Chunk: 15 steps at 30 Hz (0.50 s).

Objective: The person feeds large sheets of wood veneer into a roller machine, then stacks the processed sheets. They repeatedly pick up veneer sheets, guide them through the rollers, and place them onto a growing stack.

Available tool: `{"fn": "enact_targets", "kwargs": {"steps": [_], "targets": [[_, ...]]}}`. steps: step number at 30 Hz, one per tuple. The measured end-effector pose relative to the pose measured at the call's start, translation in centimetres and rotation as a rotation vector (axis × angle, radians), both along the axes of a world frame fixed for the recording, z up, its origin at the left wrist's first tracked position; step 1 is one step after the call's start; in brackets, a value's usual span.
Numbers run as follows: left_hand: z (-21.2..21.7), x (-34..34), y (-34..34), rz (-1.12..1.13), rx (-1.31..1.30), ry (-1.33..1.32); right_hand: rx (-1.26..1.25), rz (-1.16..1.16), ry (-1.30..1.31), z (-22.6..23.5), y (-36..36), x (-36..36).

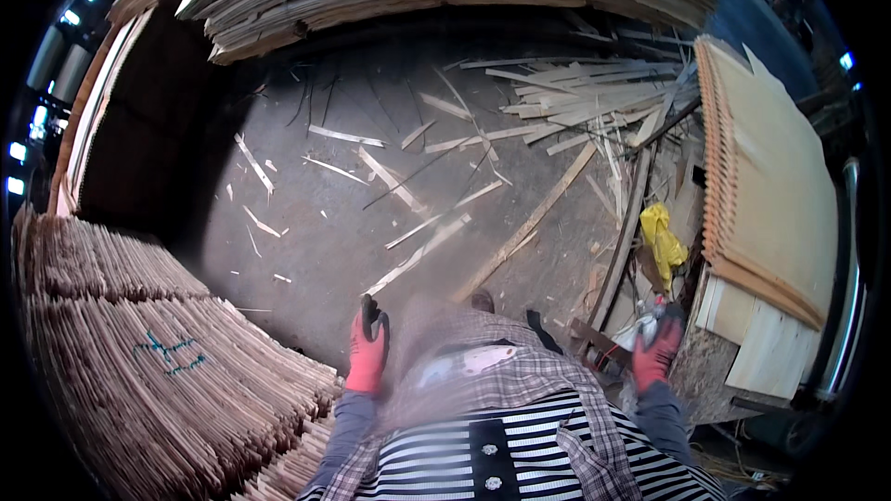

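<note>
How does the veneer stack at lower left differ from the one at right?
The lower-left veneer stack mostly shows closely packed reddish-brown edges; the right veneer stack shows a broad, pale face, with orange-brown edges along its left side. The lower-left veneer stack carries blue-green marks; none show on the right veneer stack. Both are made of thin wood sheets.

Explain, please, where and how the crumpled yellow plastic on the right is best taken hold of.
Probably by its broad middle folds, pinched from above and from the near side. The crumpled yellow plastic bunches into loose folds there, with nothing lying over them, while the stacked wood sheets stand to its right.
</note>
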<state>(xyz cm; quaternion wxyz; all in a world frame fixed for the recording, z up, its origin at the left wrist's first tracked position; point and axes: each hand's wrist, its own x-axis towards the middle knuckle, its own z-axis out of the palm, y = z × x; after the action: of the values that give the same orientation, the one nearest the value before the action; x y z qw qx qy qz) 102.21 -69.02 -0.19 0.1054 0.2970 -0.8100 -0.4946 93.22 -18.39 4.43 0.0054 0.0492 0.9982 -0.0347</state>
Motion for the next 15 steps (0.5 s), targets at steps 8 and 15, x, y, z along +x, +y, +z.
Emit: {"fn": "enact_targets", "kwargs": {"steps": [8, 15], "targets": [[1.1, -5.6, -11.3, -0.159, -0.023, -0.130, -0.302, 0.245, 0.067, -2.9, -25.9, -11.4], [-1.6, -6.5, -25.7, 0.070, 0.071, -0.246, -0.251, 0.099, -0.170, -3.3, -34.9, -15.5]]}}
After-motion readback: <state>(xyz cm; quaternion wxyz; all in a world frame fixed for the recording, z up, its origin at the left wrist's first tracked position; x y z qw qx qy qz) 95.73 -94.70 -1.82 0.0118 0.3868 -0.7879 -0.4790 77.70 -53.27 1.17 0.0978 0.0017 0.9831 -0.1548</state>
